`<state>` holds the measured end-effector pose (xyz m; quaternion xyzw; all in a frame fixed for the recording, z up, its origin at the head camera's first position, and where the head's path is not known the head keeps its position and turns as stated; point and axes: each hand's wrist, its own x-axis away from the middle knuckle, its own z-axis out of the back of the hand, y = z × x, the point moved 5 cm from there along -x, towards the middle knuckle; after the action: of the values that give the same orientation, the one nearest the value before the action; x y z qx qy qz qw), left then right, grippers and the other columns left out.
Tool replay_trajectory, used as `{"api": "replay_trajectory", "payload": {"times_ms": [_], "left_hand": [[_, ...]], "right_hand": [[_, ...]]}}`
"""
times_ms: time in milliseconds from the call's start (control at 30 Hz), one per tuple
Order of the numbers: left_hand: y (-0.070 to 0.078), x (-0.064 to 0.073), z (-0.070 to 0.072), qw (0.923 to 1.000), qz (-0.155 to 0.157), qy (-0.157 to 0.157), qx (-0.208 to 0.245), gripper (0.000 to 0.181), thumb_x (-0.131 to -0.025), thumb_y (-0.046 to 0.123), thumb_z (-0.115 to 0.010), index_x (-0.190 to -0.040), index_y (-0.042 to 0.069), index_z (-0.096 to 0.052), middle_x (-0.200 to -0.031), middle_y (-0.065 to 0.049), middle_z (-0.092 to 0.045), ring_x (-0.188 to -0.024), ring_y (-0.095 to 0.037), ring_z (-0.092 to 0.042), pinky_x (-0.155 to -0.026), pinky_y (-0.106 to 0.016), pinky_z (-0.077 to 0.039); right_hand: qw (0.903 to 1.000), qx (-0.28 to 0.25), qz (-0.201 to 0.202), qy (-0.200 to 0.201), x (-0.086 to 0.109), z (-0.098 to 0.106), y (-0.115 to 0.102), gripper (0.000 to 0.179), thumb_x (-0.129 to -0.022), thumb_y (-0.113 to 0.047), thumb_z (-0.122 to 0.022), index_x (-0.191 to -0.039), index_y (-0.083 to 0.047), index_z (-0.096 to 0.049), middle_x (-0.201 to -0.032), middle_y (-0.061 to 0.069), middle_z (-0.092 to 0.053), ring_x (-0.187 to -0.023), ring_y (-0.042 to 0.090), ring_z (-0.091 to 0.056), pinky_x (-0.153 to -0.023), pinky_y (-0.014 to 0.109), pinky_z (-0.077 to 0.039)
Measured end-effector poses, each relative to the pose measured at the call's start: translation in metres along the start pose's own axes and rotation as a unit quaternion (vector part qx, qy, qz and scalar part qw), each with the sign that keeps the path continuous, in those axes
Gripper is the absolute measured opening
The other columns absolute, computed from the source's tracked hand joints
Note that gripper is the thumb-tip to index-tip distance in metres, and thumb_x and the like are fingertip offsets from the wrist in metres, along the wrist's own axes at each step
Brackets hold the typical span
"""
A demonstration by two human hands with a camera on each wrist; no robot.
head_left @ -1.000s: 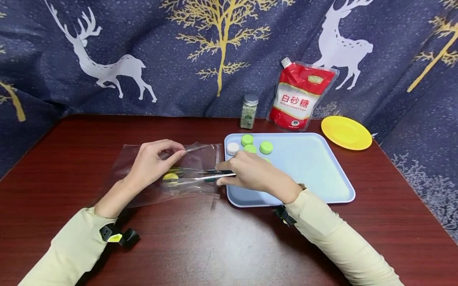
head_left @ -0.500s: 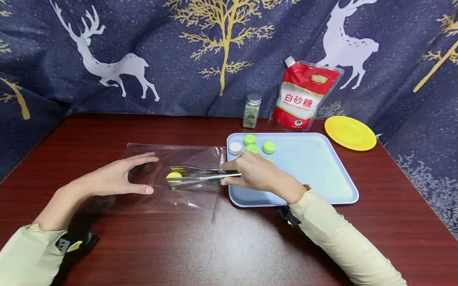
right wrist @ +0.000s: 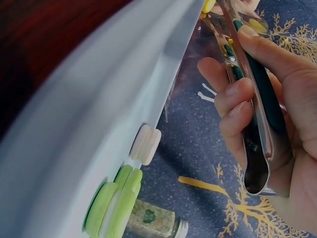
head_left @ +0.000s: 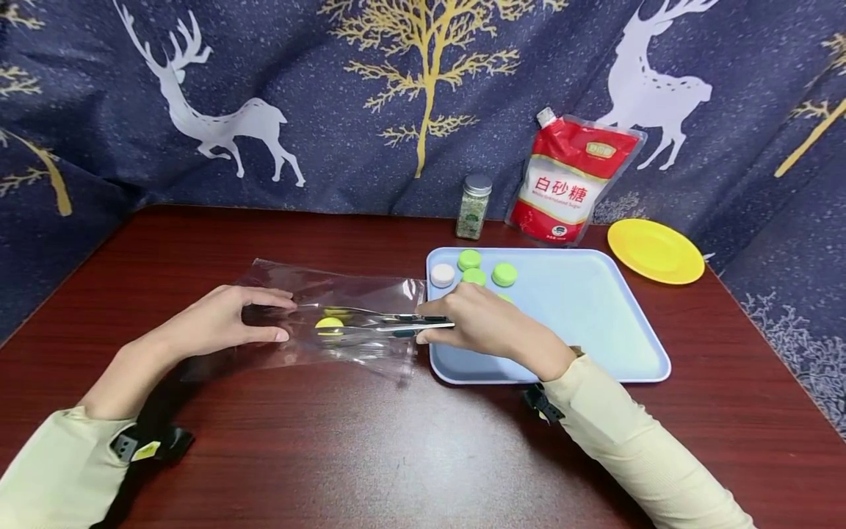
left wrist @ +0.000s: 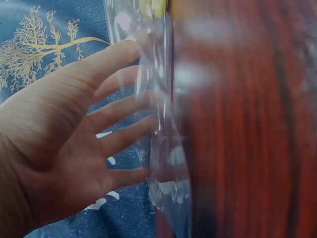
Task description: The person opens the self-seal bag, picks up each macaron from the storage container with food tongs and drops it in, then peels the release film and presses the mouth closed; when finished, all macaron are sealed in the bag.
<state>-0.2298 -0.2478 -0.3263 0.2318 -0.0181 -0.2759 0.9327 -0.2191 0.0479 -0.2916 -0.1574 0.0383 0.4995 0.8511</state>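
Note:
My left hand (head_left: pixel 214 323) is at the left part of a clear plastic bag (head_left: pixel 390 294) lying on the table. Its thumb and fingers are spread apart, and in the left wrist view the fingertips touch the film. From the right, my right hand (head_left: pixel 485 327) grips metal tongs with dark green grips (right wrist: pixel 265 94), thumb on one arm and fingers round the other. The tongs reach through the bag's mouth. At their tips, inside the bag, is a yellow macaron (head_left: pixel 329 323), partly covered by a tong arm.
A pale blue tray (head_left: pixel 568 316) under the right hand bears several green macarons (head_left: pixel 504 275) and a white macaron (head_left: pixel 442 275). Behind it stand a spice jar (head_left: pixel 474 209) and a red sugar pouch (head_left: pixel 568 180). A yellow plate (head_left: pixel 656 251) lies at the back right.
My left hand has let go of the bag's upper film, moved left, and come back to the bag with fingers spread. The right hand, tongs and macaron stay nearly in place.

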Motion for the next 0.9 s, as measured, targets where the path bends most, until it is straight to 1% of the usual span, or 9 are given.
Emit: {"api": "replay_trajectory", "payload": {"times_ms": [100, 200, 333, 400, 500, 633, 800, 867, 900], "left_hand": [[-0.0004, 0.0001, 0.0009, 1.0000, -0.002, 0.009, 0.001, 0.042, -0.077, 0.039, -0.074, -0.110, 0.014, -0.070, -0.112, -0.006, -0.065, -0.108, -0.024, -0.057, -0.084, -0.042, -0.045], [-0.0019, 0.0002, 0.0013, 0.9999, -0.003, 0.011, 0.002, 0.037, -0.079, 0.038, -0.073, -0.108, 0.016, -0.071, -0.108, 0.000, -0.066, -0.106, -0.018, -0.058, -0.081, -0.033, -0.046], [-0.0029, 0.0005, 0.0019, 0.9999, -0.004, 0.009, 0.006, 0.030, -0.083, 0.035, -0.069, -0.107, 0.017, -0.071, -0.108, 0.004, -0.066, -0.106, -0.015, -0.057, -0.079, -0.025, -0.044], [-0.0021, 0.0010, 0.0020, 0.9999, -0.005, 0.006, 0.009, 0.029, -0.085, 0.034, -0.068, -0.109, 0.017, -0.071, -0.108, 0.004, -0.066, -0.105, -0.013, -0.057, -0.078, -0.025, -0.044], [0.0006, 0.0025, 0.0032, 0.9998, -0.014, 0.007, 0.011, 0.028, -0.086, 0.031, -0.068, -0.110, 0.017, -0.070, -0.108, 0.003, -0.067, -0.101, -0.012, -0.058, -0.078, -0.028, -0.045], [0.0010, 0.0028, 0.0039, 0.9995, -0.024, 0.020, 0.003, 0.029, -0.082, 0.027, -0.073, -0.109, 0.017, -0.070, -0.108, -0.001, -0.066, -0.095, -0.012, -0.058, -0.074, -0.029, -0.044], [-0.0041, 0.0012, 0.0022, 0.9995, -0.003, 0.030, -0.006, 0.029, -0.078, 0.026, -0.076, -0.106, 0.018, -0.071, -0.105, -0.002, -0.068, -0.091, -0.012, -0.059, -0.072, -0.030, -0.045], [-0.0041, 0.0009, 0.0030, 0.9992, 0.000, 0.040, -0.004, 0.025, -0.079, 0.023, -0.076, -0.103, 0.018, -0.072, -0.100, 0.000, -0.069, -0.091, -0.013, -0.060, -0.073, -0.032, -0.047], [-0.0039, 0.0007, 0.0037, 0.9988, -0.004, 0.049, -0.003, 0.023, -0.079, 0.021, -0.075, -0.101, 0.018, -0.073, -0.098, 0.001, -0.069, -0.090, -0.013, -0.061, -0.073, -0.030, -0.047]], "right_hand": [[1.0000, 0.000, -0.002, -0.001, 0.0003, 0.0003, 0.0006, 0.028, -0.084, -0.030, -0.069, -0.102, -0.008, -0.071, -0.079, -0.004, -0.067, -0.057, 0.003, -0.050, -0.059, 0.026, -0.047], [1.0000, 0.000, -0.004, 0.002, 0.0007, 0.0013, 0.0012, 0.030, -0.084, -0.029, -0.070, -0.104, -0.007, -0.071, -0.082, -0.002, -0.068, -0.056, 0.003, -0.050, -0.059, 0.025, -0.046], [1.0000, 0.002, -0.002, 0.002, 0.0018, 0.0015, 0.0017, 0.030, -0.084, -0.030, -0.070, -0.103, -0.007, -0.070, -0.077, -0.004, -0.065, -0.055, 0.004, -0.047, -0.058, 0.025, -0.044], [1.0000, 0.004, -0.001, 0.000, 0.0022, 0.0011, 0.0021, 0.030, -0.084, -0.030, -0.070, -0.103, -0.007, -0.070, -0.075, -0.005, -0.064, -0.055, 0.004, -0.047, -0.058, 0.025, -0.044], [0.9999, 0.012, -0.003, -0.002, 0.0024, 0.0015, 0.0013, 0.031, -0.085, -0.031, -0.069, -0.105, -0.007, -0.070, -0.077, -0.005, -0.065, -0.056, 0.004, -0.048, -0.059, 0.026, -0.046], [0.9998, 0.018, -0.010, -0.007, 0.0024, 0.0029, -0.0004, 0.031, -0.085, -0.030, -0.069, -0.106, -0.007, -0.070, -0.080, -0.004, -0.067, -0.058, 0.004, -0.049, -0.060, 0.026, -0.046], [0.9997, 0.016, -0.017, -0.011, 0.0029, 0.0031, -0.0004, 0.033, -0.085, -0.030, -0.069, -0.108, -0.006, -0.069, -0.085, -0.002, -0.068, -0.058, 0.004, -0.050, -0.060, 0.026, -0.046], [0.9997, 0.015, -0.018, -0.012, 0.0031, 0.0029, -0.0003, 0.034, -0.085, -0.030, -0.069, -0.108, -0.006, -0.069, -0.085, -0.001, -0.068, -0.058, 0.004, -0.050, -0.060, 0.026, -0.046], [0.9997, 0.014, -0.018, -0.012, 0.0030, 0.0031, -0.0005, 0.034, -0.085, -0.030, -0.069, -0.108, -0.006, -0.069, -0.086, -0.001, -0.069, -0.058, 0.004, -0.050, -0.060, 0.026, -0.046]]}}
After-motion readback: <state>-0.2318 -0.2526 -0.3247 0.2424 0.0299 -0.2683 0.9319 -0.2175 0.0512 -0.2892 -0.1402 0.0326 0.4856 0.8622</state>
